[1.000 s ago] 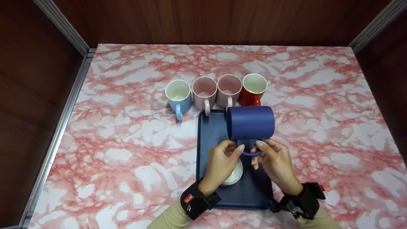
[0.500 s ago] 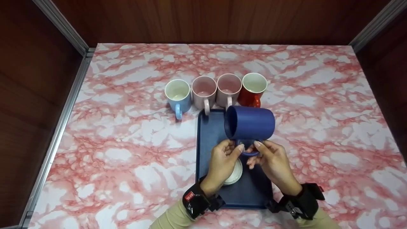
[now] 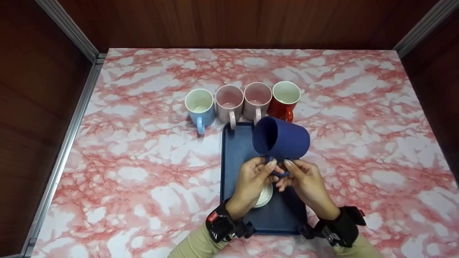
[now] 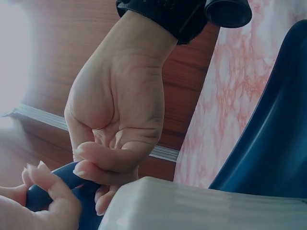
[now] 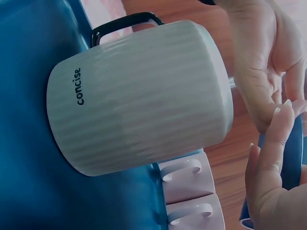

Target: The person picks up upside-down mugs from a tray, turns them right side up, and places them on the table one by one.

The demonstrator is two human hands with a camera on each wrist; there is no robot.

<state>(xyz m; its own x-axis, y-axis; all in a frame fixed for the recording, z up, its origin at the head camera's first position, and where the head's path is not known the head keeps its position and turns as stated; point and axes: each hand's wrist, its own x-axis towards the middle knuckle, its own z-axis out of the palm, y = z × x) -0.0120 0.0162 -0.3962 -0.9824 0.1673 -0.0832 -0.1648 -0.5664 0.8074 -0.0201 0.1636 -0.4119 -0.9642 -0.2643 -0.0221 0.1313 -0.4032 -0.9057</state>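
Observation:
A blue mug point(image 3: 290, 138) hangs tilted on its side above the tray. Its dark mouth faces left and partly toward me. My left hand point(image 3: 252, 181) pinches the left part of its handle. On the right part, thumb and fingers of my right hand point(image 3: 310, 182) pinch the same handle. Under the hands, a white ribbed mug point(image 5: 144, 96) with the word "concise" and a black handle stands on the dark blue tray point(image 3: 236, 150), apparently upside down. In the head view my left hand hides much of it.
Behind the tray stand a light blue mug point(image 3: 202, 116), two pink mugs point(image 3: 227, 114) and a red mug point(image 3: 281, 109) in a close row, handles mostly toward me. Wooden panels point(image 3: 233, 23) enclose the marbled table point(image 3: 143, 154) at the back and sides.
The blue mug has turned in my hands, so its mouth shows more toward me. My right hand has shifted slightly left along the handle. The other mugs stay put.

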